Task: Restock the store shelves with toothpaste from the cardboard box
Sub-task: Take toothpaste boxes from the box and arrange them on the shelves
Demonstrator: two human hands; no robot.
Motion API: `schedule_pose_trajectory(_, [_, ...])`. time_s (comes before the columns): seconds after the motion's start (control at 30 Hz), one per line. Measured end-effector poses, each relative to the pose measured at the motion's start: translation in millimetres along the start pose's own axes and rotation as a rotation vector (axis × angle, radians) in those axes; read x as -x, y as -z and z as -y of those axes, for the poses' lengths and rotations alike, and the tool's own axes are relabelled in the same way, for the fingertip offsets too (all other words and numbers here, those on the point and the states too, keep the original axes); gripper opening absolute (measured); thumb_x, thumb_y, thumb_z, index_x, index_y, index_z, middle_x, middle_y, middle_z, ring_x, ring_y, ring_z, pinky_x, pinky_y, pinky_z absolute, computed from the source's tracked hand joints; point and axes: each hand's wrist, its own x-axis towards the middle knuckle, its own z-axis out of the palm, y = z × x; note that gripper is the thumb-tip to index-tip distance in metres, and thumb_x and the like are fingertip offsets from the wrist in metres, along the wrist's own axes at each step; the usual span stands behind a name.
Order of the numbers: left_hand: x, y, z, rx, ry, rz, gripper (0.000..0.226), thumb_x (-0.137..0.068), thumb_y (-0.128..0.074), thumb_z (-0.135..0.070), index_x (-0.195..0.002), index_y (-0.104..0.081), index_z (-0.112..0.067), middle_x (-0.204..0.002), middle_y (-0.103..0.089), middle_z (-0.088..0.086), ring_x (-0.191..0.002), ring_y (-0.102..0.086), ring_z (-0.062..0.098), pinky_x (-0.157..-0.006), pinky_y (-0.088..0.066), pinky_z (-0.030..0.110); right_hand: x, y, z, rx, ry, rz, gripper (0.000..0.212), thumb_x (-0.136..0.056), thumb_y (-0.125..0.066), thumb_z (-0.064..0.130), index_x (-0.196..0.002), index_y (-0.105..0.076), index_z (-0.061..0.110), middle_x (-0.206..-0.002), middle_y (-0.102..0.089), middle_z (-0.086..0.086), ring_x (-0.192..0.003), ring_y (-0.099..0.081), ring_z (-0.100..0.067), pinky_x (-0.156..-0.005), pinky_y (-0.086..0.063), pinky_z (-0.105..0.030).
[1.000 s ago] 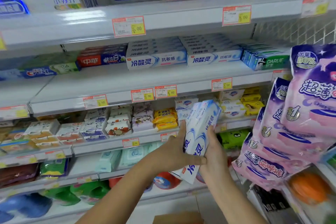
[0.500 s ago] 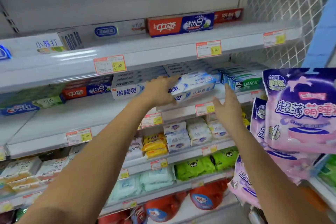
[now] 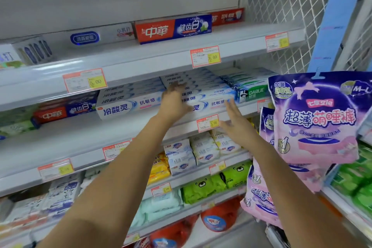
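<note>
White-and-blue toothpaste boxes (image 3: 213, 99) lie stacked on the second shelf (image 3: 112, 127) from the top. My left hand (image 3: 175, 100) lies with straight fingers against the left end of the right-hand stack. My right hand (image 3: 234, 120) hovers with spread fingers just below and in front of the stack's right end, holding nothing. A second stack of the same white-and-blue boxes (image 3: 128, 104) sits to the left. The cardboard box is out of view.
Green Darlie boxes (image 3: 251, 90) sit right of the stack, red-and-blue toothpaste boxes (image 3: 64, 111) further left. Another red-and-blue box (image 3: 173, 29) stands on the top shelf. Purple hanging packs (image 3: 314, 119) crowd the right side. Soap and wipes fill lower shelves.
The toothpaste boxes I held in both hands went up onto the second shelf. My right hand let go and moved closer to the shelf; my left hand flattened against the stack.
</note>
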Motion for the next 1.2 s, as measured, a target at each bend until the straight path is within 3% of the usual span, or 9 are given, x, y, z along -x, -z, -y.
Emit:
schedule_pose_trajectory(0.2, [16, 4, 2, 0.231, 0.430, 0.067, 0.073, -0.082, -0.073, -0.027, -0.131, -0.031, 0.007, -0.101, -0.059, 0.013, -0.098, -0.056, 0.027, -0.078, -0.045, 0.034, 2, 4, -6, -0.039, 0.017, 0.029, 0.074, -0.099, -0.047, 0.029, -0.152, 0.004, 0.027, -0.155, 0.021, 0.015, -0.147, -0.004, -0.013, -0.118, -0.020, -0.040])
schedule_pose_trajectory(0.3, [9, 7, 3, 0.281, 0.429, 0.118, 0.036, -0.079, -0.076, -0.027, -0.079, -0.045, -0.009, -0.064, -0.037, 0.001, -0.057, -0.036, 0.013, -0.051, -0.028, 0.025, 1, 3, -5, -0.053, 0.015, 0.032, 0.074, -0.099, -0.047, 0.028, -0.152, 0.004, 0.028, -0.155, 0.022, 0.015, -0.147, -0.003, -0.014, -0.118, -0.020, -0.042])
schedule_pose_trajectory(0.43, [3, 9, 1, 0.333, 0.415, 0.200, 0.045, -0.074, -0.080, -0.030, -0.070, -0.038, -0.012, -0.069, -0.040, 0.004, -0.058, -0.036, 0.014, -0.052, -0.027, 0.026, 1, 3, -6, -0.047, 0.010, 0.032, 0.075, -0.099, -0.047, 0.027, -0.152, 0.005, 0.027, -0.156, 0.022, 0.014, -0.147, -0.003, -0.014, -0.118, -0.020, -0.042])
schedule_pose_trajectory(0.57, [4, 6, 0, 0.373, 0.413, 0.200, 0.058, -0.076, -0.079, -0.028, -0.115, -0.048, 0.002, -0.106, -0.057, 0.012, -0.090, -0.055, 0.024, -0.071, -0.043, 0.029, 1, 4, -7, -0.045, 0.004, 0.043, 0.075, -0.099, -0.048, 0.027, -0.152, 0.005, 0.027, -0.156, 0.022, 0.014, -0.147, -0.002, -0.014, -0.118, -0.019, -0.041])
schedule_pose_trajectory(0.63, [6, 3, -3, 0.375, 0.420, 0.172, 0.089, -0.078, -0.077, -0.027, -0.143, -0.023, 0.004, -0.138, -0.045, 0.018, -0.124, -0.046, 0.031, -0.095, -0.042, 0.035, 0, 2, -7, -0.045, -0.004, 0.039, 0.076, -0.099, -0.048, 0.027, -0.152, 0.005, 0.027, -0.156, 0.023, 0.014, -0.147, 0.000, -0.013, -0.118, -0.017, -0.039])
schedule_pose_trajectory(0.73, [7, 2, -10, 0.347, 0.418, 0.166, 0.102, -0.082, -0.073, -0.026, -0.147, -0.002, 0.006, -0.151, -0.029, 0.018, -0.135, -0.036, 0.033, -0.107, -0.034, 0.037, -2, 0, -6, -0.041, -0.014, 0.040, 0.077, -0.098, -0.049, 0.026, -0.152, 0.007, 0.027, -0.155, 0.023, 0.014, -0.147, 0.001, -0.013, -0.116, -0.017, -0.037])
schedule_pose_trajectory(0.93, [13, 4, -17, 0.283, 0.405, 0.176, 0.101, -0.085, -0.071, -0.025, -0.147, 0.001, 0.009, -0.147, -0.034, 0.020, -0.129, -0.043, 0.033, -0.101, -0.038, 0.035, 5, 2, -2, -0.085, -0.021, -0.003, 0.074, -0.098, -0.050, 0.024, -0.153, -0.002, 0.027, -0.158, 0.014, 0.013, -0.146, -0.014, -0.018, -0.111, -0.032, -0.038])
schedule_pose_trajectory(1.03, [39, 0, -14, 0.274, 0.233, -0.037, 0.087, -0.086, -0.067, -0.019, -0.149, -0.010, 0.000, -0.147, -0.037, 0.017, -0.124, -0.048, 0.030, -0.095, -0.042, 0.030, 25, -10, 1, -0.218, 0.038, -0.225, 0.056, -0.096, -0.053, 0.020, -0.147, -0.031, 0.019, -0.155, -0.025, 0.004, -0.130, -0.043, -0.016, -0.105, -0.042, -0.034])
schedule_pose_trajectory(1.2, [151, -50, 1, 0.470, -0.141, -0.202, 0.031, -0.093, -0.055, -0.023, -0.123, -0.054, -0.015, -0.122, -0.056, -0.004, -0.112, -0.051, 0.003, -0.094, -0.039, 0.009, 78, -64, -23, -0.286, 0.035, -0.244, 0.014, -0.089, -0.065, 0.024, -0.091, -0.056, 0.014, -0.090, -0.058, 0.003, -0.071, -0.057, -0.003, -0.066, -0.046, -0.011])
